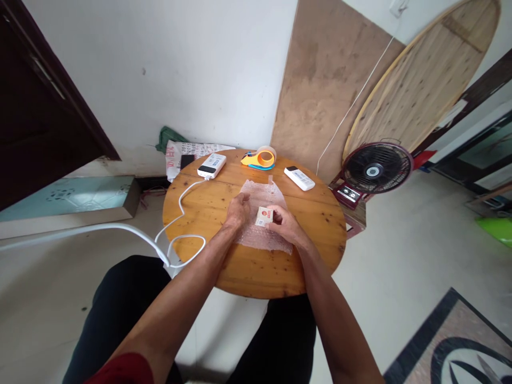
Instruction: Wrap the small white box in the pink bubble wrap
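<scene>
A small cardboard box (pixel 264 216) with red print and a square code sits over a sheet of bubble wrap (pixel 266 241). My right hand (pixel 285 225) grips the box from its right side, thumb near the front and fingers behind. On the left part of the sheet rests my left hand (pixel 239 209), loosely curved, its fingers partly hidden and no object visible in it. It is a short way from the box. A strip of clear tape (pixel 271 180) shows at the sheet's far edge.
On the round wooden table (pixel 192 213) lie an orange tape dispenser (pixel 260 158) and two white power banks, one at left (pixel 212 166) and one at right (pixel 300 178). A white cable (pixel 181 205) runs from the left one. A fan (pixel 374 169) stands beyond the table's right edge.
</scene>
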Motion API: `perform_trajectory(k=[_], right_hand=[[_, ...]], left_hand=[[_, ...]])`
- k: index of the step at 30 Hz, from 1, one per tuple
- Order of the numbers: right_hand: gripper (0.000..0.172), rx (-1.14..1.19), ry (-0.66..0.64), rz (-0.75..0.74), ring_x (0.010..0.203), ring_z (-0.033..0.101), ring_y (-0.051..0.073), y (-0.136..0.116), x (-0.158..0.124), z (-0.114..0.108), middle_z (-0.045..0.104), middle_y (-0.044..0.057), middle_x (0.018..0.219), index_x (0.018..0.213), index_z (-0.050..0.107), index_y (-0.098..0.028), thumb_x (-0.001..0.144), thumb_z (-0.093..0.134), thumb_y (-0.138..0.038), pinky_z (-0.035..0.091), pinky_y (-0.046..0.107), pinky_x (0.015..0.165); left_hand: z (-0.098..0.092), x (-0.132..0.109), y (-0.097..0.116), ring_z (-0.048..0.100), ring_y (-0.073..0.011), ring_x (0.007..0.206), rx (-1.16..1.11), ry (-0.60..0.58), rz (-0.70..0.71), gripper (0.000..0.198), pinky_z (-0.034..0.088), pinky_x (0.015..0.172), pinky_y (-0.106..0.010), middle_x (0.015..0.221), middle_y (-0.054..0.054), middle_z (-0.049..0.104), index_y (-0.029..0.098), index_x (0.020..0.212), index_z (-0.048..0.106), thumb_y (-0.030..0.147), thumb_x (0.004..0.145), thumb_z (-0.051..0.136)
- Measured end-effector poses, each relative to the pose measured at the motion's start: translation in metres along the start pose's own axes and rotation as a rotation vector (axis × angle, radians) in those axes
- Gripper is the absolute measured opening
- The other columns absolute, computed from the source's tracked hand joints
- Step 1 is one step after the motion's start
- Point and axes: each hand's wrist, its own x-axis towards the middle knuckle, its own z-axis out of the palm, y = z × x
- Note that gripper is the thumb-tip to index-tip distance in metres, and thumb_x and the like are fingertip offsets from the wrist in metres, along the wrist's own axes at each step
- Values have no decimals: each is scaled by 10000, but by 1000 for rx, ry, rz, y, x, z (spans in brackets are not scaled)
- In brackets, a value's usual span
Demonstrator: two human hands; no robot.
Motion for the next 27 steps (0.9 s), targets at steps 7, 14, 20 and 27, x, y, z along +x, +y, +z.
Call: perform_trajectory(k=[7, 14, 20, 27], right_hand=[[472, 10, 2, 7, 948, 640, 199, -1, 0, 1, 662, 21, 1065, 1157, 560, -222, 700, 676, -220, 508, 338, 846], [649, 57, 2, 50, 997, 628, 195, -2, -2, 2, 646, 33, 1150, 1297, 483, -239, 687, 701, -218, 497, 348, 894], [626, 66, 20, 87, 1003, 628, 201, -12, -3, 1, 648, 41, 1146, 1285, 500, -228, 690, 696, -226, 493, 354, 903], [363, 45, 126, 73, 1128, 574, 216, -21, -4, -6, 634, 29, 1206, 1146, 607, -244, 826, 589, -415, 418, 380, 1012]], left_hand=[[2, 2, -5, 647, -213, 986, -9, 9, 27, 405, 481, 920, -320, 1053, -94, 711, 113, 1064, 677, 98, 695, 511], [3, 4, -11, 646, -203, 995, -8, 31, 62, 433, 487, 924, -328, 1070, -87, 708, 129, 1080, 669, 85, 690, 488], [0, -11, 11, 639, -220, 1005, 9, 73, 122, 453, 489, 943, -328, 1012, -70, 707, 125, 1094, 672, 70, 700, 454], [-34, -59, 51, 578, -241, 1146, 420, -141, 524, 422, 423, 1045, -370, 1124, -89, 679, 163, 1098, 679, 76, 758, 445]])
